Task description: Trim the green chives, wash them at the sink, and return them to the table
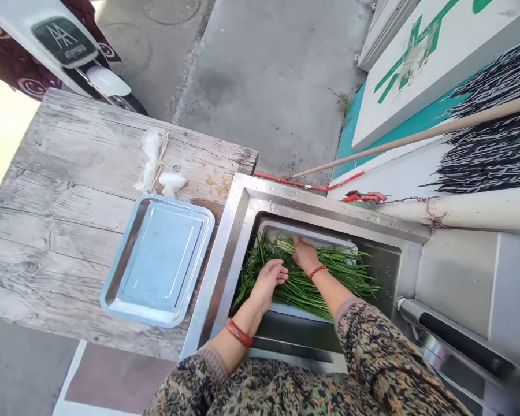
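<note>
Long thin garlic chives [305,289] lie in a white tub [281,311] inside the steel sink [233,242]. Darker leafy greens [248,266] are bunched at the left end of the tub. My right hand [304,254], with a red bead bracelet at the wrist, is closed on the chives near their pale ends; its fingertips are partly hidden. Just left of it, my left hand [268,282] hovers over the greens with its fingers loosely bent and slightly apart. Nothing shows in that hand.
On the wooden table [34,242] at left lies a shiny metal tray [160,260], with crumpled plastic [149,159] behind it. A faucet [450,341] reaches in from the right. A mop handle [416,136] slants beyond the sink; a scooter [65,43] stands at upper left.
</note>
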Action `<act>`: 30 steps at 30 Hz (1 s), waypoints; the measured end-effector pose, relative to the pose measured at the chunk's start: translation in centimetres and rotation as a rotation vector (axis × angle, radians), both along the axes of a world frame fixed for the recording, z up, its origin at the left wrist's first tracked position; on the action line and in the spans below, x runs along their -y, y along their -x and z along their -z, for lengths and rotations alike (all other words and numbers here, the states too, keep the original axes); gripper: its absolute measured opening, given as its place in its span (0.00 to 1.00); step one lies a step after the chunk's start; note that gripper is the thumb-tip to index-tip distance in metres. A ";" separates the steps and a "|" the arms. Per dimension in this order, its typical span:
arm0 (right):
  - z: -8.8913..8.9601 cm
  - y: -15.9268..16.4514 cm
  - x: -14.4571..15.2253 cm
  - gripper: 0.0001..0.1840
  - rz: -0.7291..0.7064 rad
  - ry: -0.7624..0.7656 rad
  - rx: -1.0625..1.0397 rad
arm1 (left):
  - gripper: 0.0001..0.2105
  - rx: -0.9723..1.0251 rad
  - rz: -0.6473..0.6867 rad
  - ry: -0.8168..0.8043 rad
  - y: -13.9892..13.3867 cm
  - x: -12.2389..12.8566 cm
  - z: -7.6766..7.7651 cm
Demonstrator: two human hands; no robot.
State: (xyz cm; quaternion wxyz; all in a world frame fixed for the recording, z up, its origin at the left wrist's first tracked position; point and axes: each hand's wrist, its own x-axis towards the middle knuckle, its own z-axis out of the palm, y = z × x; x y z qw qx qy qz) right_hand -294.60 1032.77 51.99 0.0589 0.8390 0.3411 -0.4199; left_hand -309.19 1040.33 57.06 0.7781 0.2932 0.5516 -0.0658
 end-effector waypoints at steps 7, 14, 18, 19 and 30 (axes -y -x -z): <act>-10.3 -0.4 5.2 0.18 0.354 -0.543 0.078 | 0.18 0.102 0.085 -0.152 0.1 -1.9 -3.9; -22.3 0.0 7.7 0.07 0.646 -0.989 0.190 | 0.18 0.378 0.282 -0.369 -1.7 -1.5 -9.8; -27.3 2.0 8.6 0.04 0.725 -1.229 0.164 | 0.18 0.471 0.327 -0.431 -2.2 -1.7 -12.1; -27.7 2.4 8.9 0.04 0.751 -1.289 0.146 | 0.18 0.477 0.329 -0.452 -2.2 -1.8 -12.5; -19.7 7.4 10.6 0.11 0.688 -1.061 0.143 | 0.30 0.607 0.550 -0.912 1.0 -0.1 -15.5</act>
